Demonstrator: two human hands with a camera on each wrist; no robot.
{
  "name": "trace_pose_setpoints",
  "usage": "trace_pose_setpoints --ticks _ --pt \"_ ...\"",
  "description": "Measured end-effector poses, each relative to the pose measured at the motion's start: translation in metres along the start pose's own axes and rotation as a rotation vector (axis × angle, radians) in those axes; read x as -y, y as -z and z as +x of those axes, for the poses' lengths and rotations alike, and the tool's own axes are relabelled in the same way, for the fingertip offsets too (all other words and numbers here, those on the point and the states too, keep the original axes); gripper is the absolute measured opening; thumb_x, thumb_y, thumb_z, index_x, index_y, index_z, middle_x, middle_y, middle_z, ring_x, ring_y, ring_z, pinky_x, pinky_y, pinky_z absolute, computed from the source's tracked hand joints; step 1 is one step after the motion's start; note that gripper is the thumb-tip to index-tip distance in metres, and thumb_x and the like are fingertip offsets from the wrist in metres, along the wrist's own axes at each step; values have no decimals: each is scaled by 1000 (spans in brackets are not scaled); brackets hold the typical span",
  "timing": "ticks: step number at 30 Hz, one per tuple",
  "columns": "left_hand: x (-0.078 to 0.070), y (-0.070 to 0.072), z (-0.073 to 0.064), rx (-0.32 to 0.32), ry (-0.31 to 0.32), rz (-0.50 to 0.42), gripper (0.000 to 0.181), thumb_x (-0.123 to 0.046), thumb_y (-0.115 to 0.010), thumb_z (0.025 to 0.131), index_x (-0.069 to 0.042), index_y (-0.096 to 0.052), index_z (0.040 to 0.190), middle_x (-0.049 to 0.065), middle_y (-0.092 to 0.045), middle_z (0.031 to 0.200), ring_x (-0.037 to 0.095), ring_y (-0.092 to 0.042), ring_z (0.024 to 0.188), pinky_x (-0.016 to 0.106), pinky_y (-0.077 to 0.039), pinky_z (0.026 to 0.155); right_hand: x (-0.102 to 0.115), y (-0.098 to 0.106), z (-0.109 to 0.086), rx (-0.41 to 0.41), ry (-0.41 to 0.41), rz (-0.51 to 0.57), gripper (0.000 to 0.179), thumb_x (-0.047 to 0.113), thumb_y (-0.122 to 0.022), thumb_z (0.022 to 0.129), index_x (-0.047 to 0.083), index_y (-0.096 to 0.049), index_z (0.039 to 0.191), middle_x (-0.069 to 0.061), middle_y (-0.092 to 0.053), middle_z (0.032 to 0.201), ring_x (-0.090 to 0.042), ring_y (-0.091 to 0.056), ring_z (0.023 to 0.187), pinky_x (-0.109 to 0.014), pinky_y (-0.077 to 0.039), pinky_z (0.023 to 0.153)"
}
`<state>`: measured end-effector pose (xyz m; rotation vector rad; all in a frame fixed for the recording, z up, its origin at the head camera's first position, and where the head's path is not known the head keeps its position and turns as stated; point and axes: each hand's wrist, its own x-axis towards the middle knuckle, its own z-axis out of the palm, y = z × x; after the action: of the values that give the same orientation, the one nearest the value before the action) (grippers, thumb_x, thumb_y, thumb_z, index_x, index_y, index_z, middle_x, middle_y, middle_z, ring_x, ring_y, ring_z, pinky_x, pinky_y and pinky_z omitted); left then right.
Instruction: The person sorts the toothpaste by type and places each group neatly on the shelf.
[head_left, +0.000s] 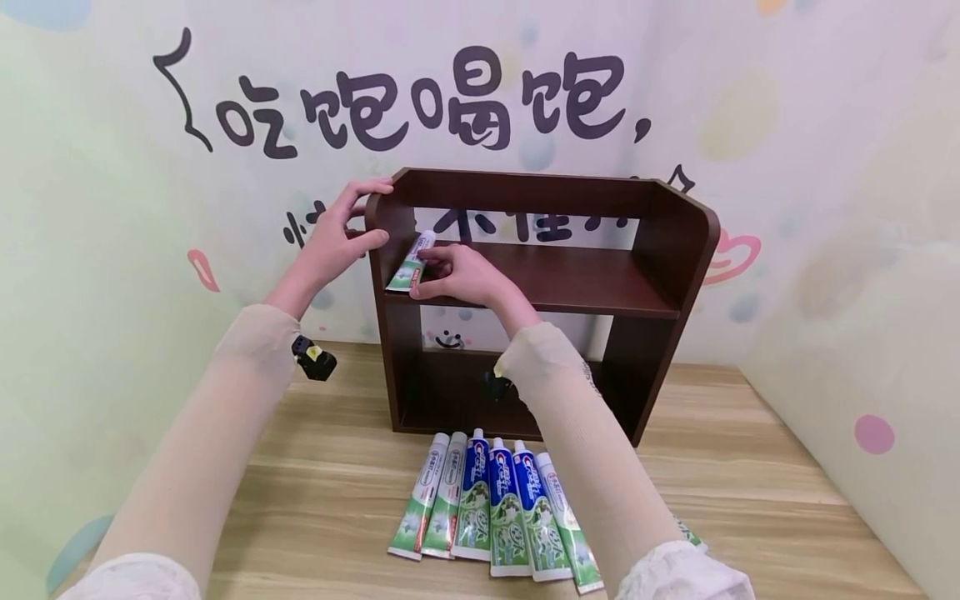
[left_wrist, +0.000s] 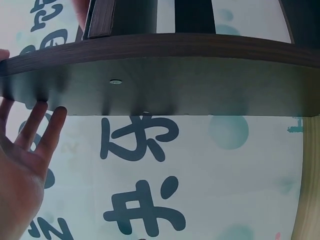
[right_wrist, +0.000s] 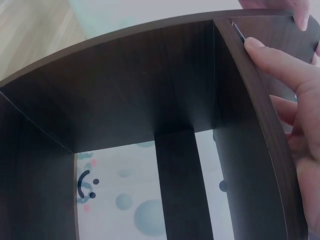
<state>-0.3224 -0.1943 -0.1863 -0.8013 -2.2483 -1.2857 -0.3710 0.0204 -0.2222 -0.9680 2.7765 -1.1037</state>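
A dark brown two-tier shelf unit (head_left: 480, 304) stands on the table. On its upper board, against the left side panel, lies a white and green toothpaste tube (head_left: 409, 268), cap pointing to the back. My right hand (head_left: 468, 275) pinches this tube from its right side, thumb near the flat end; in the right wrist view the hand (right_wrist: 300, 95) mostly hides it. At the unit's upper left corner, my left hand (head_left: 333, 237) touches the side panel with fairly straight fingers. The left wrist view shows those fingers (left_wrist: 52, 130) against the panel's outer face.
In front of the unit several toothpaste tubes lie side by side, including a white and green tube (head_left: 420, 500) and a blue and green Crest tube (head_left: 508, 508). My right forearm covers part of the row. Walls with painted lettering (head_left: 360, 108) stand behind the wooden table (head_left: 315, 492).
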Motion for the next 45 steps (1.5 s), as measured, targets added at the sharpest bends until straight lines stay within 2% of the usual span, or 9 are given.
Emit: trace_pose_setpoints --ticks 4,8,10,12,15,21,28,34,45 --pt "9 4 6 22 -14 2 52 -6 -61 90 -5 -45 139 8 -39 157 37 -46 135 38 -48 101 1 0 0 8 -5 -1 71 35 -75 84 14 -48 146 -6 -63 123 -19 -58 104 -34 -50 92" --pt "28 5 17 34 -74 -27 53 -4 -63 87 -6 -49 138 7 -41 156 25 -39 143 54 -34 115 0 1 1 5 -3 5 70 35 -76 84 14 -49 146 -6 -63 124 -19 -58 106 -35 -50 95" --pt "36 4 21 31 -105 -59 52 -3 -64 85 -7 -52 136 6 -43 155 18 -36 145 55 -29 117 -1 1 1 -3 1 7 70 34 -76 84 13 -50 145 -6 -64 123 -19 -58 105 -35 -50 96" --pt "40 4 22 24 -118 -90 51 -3 -64 85 -8 -53 134 5 -45 154 14 -37 144 55 -28 117 -1 2 1 -2 4 9 70 34 -76 84 13 -50 145 -6 -64 122 -19 -58 105 -36 -50 96" --pt "43 6 21 9 -114 -135 49 -3 -65 86 -10 -56 134 3 -48 151 12 -41 140 50 -34 114 -1 2 1 8 5 4 71 35 -76 84 13 -49 145 -6 -64 123 -19 -58 105 -35 -50 95" --pt "43 6 21 -9 -131 -230 44 0 -64 88 -10 -59 130 3 -54 144 16 -47 136 35 -43 106 1 4 0 -3 6 -6 70 35 -76 84 14 -49 145 -6 -63 123 -19 -57 104 -34 -50 91" --pt "48 4 20 -25 -150 -340 42 -1 -63 86 -13 -61 126 4 -55 141 20 -44 139 37 -41 108 1 3 0 8 0 -2 70 35 -76 84 14 -49 145 -6 -62 126 -19 -57 105 -33 -49 92" --pt "53 1 19 -37 -202 -357 43 -3 -61 85 -11 -58 127 3 -55 139 21 -43 139 36 -32 118 0 2 0 -1 2 3 67 33 -76 84 14 -51 143 -7 -62 126 -20 -57 105 -33 -49 93" --pt "51 0 20 -64 -211 -356 40 0 -63 85 -9 -60 123 2 -58 137 20 -45 138 37 -27 121 2 1 0 -4 4 -2 67 33 -76 84 13 -52 143 -8 -62 127 -20 -56 106 -34 -49 94"
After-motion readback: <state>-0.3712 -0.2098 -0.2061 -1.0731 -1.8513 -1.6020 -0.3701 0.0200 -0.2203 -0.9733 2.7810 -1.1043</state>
